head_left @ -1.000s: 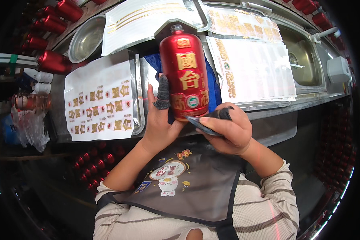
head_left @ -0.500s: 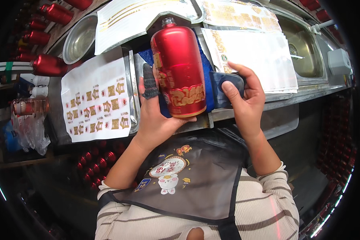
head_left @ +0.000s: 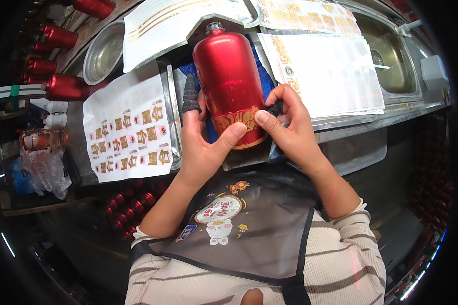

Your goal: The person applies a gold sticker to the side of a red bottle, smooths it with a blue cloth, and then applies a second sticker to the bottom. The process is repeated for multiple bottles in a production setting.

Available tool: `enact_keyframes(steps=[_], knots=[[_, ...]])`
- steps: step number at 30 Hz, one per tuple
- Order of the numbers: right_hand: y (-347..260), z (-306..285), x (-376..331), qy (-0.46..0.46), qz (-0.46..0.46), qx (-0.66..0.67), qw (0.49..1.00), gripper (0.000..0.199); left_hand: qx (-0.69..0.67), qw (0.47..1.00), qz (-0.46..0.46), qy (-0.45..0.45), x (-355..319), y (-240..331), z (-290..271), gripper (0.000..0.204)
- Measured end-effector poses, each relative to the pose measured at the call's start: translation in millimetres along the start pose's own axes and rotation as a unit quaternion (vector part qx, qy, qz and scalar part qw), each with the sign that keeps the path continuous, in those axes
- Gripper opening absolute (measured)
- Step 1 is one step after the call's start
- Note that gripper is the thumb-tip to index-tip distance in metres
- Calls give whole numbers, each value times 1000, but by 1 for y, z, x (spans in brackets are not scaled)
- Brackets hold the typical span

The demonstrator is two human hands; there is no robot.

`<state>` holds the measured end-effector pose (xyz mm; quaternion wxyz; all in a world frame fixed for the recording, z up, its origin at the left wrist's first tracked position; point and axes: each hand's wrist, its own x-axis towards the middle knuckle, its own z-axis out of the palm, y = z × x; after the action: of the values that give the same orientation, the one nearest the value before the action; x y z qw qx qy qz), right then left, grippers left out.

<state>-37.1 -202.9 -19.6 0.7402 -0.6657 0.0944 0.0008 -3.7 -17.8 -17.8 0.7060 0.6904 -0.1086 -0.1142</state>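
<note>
A glossy red bottle [head_left: 226, 76] lies on a blue cloth [head_left: 211, 133], its clear neck pointing away from me and its base toward me. A gold patterned decal band [head_left: 229, 121] runs around its lower part. My left hand [head_left: 201, 152] grips the bottle's left side, thumb pressed on the band. From the right, my right hand [head_left: 297, 134] holds the base end, its thumb on the band's edge. Black covers wrap a finger on each hand. The undersides of both grips are hidden.
Decal sheets lie on a tray at left [head_left: 130, 127], at the back [head_left: 183, 30] and in a stack at right [head_left: 336, 76]. A metal bowl [head_left: 104, 56] stands back left, a sink [head_left: 392, 61] back right. More red bottles [head_left: 66, 87] line the left.
My right hand has let go of the dark blue flat pad and taken hold of the bottle. The bottle has turned about its length, and my left thumb has come onto the gold band.
</note>
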Motion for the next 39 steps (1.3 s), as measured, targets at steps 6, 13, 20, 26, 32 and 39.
enact_keyframes(steps=[6,13,20,26,32,39], knots=[[-8,5,4,24,5,-65,998,34,1,1000,-21,8,1,4,1,72],[-4,-1,6,-4,14,-47,999,35,-5,1000,-2,22,1,2,5,69],[-2,-1,1,-13,7,-5,1000,32,4,1000,-13,22,-1,0,3,74],[-2,-11,5,48,64,71,994,20,195,979,27,-41,-8,-14,-23,96],[-38,6,-17,109,-23,43,993,19,243,966,92,11,-12,-24,-11,81],[-29,47,-9,68,-335,-357,869,24,436,876,201,47,-16,-21,-7,69]])
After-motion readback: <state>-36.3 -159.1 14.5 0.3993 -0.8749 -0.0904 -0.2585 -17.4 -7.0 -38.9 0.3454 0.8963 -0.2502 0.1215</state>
